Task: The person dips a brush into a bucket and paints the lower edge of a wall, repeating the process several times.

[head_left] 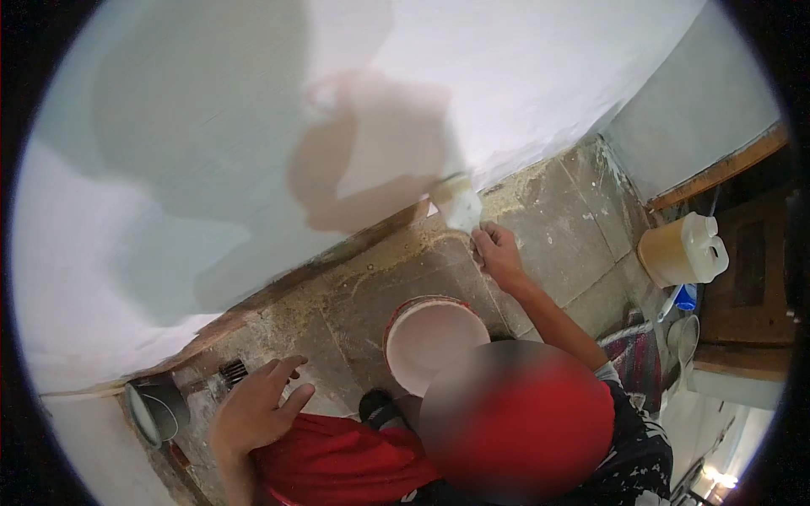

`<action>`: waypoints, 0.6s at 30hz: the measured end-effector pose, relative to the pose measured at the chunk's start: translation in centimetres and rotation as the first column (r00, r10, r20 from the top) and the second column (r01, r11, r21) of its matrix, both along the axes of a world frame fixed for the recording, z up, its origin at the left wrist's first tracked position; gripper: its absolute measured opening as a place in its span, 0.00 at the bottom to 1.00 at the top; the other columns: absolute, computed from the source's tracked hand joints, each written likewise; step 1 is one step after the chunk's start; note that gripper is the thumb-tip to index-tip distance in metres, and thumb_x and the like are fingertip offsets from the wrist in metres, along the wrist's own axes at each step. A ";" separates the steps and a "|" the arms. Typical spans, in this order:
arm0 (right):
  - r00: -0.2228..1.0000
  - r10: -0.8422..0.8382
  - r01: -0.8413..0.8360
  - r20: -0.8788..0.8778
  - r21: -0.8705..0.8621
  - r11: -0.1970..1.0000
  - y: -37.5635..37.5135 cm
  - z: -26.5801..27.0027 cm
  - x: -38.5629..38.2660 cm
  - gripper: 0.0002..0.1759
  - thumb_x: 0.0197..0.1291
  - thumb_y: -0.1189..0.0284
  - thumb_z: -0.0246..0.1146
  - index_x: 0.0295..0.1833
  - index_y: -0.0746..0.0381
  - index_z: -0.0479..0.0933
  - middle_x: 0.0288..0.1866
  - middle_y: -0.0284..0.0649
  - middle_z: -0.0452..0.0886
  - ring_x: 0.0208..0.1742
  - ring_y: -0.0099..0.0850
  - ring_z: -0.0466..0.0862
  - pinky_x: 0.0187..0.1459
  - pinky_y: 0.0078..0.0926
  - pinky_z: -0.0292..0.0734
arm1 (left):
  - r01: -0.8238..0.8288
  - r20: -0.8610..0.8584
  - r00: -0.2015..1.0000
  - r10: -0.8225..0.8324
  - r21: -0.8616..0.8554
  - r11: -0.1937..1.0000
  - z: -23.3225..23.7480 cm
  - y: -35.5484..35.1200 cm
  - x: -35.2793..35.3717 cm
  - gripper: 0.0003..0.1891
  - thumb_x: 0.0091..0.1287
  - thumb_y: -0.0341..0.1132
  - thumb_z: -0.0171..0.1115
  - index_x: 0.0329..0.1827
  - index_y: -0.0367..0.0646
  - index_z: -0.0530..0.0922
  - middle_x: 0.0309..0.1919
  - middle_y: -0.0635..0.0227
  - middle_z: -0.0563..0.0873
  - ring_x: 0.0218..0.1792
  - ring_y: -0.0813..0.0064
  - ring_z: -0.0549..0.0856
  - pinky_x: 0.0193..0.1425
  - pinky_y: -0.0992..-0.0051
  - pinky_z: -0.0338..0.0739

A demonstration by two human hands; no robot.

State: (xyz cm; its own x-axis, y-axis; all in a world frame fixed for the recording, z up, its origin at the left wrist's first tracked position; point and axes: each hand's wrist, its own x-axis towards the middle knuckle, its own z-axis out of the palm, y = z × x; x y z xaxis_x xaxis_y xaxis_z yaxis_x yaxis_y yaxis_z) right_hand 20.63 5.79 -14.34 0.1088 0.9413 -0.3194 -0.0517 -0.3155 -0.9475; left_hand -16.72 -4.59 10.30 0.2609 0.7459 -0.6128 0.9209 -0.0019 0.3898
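Note:
My right hand (496,250) is closed on the handle of a wide, whitish brush (457,202), whose bristles meet the lower part of the white wall (523,76) near the floor. My left hand (261,403) hangs empty over my red-clad leg, fingers apart. Between the hands, on the floor, stands a round bucket (430,344) with a reddish rim and a pale inside. A blurred red round shape (523,422) covers part of the bucket's lower right side.
Dusty floor tiles (582,219) run along the wall. At the right are a yellowish plastic jug (675,250), a blue item (687,297), a patterned cloth (633,358) and wooden furniture (747,261). A dark bucket (160,411) lies at the lower left, near a black-bristled brush (233,372).

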 end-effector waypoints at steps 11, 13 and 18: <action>0.950 0.085 -0.082 0.300 -0.020 0.996 1.8 -9.8 0.5 0.14 0.71 0.63 0.58 0.39 0.64 0.78 0.26 0.32 0.77 0.23 0.21 0.74 0.22 0.24 0.69 | -0.282 -0.209 0.944 0.256 -0.110 0.953 6.0 -4.3 4.3 0.23 0.74 0.40 0.60 0.68 0.40 0.74 0.52 0.51 0.85 0.55 0.54 0.84 0.61 0.61 0.77; 0.939 0.044 -0.076 0.342 0.080 0.994 1.6 -11.0 0.4 0.18 0.71 0.65 0.58 0.38 0.72 0.79 0.28 0.45 0.81 0.33 0.34 0.82 0.40 0.36 0.76 | -0.351 -0.173 0.930 0.324 -0.155 0.923 5.7 -6.9 2.0 0.24 0.75 0.42 0.59 0.70 0.42 0.72 0.57 0.51 0.84 0.57 0.55 0.84 0.61 0.61 0.77; 0.964 0.082 -0.046 0.252 -0.147 0.988 0.7 -8.3 0.5 0.18 0.71 0.65 0.57 0.39 0.72 0.79 0.26 0.43 0.79 0.30 0.33 0.80 0.37 0.37 0.75 | -0.539 -0.161 0.842 0.515 -0.247 0.805 5.8 -9.5 1.6 0.23 0.79 0.43 0.54 0.72 0.42 0.72 0.59 0.50 0.83 0.58 0.55 0.83 0.61 0.60 0.76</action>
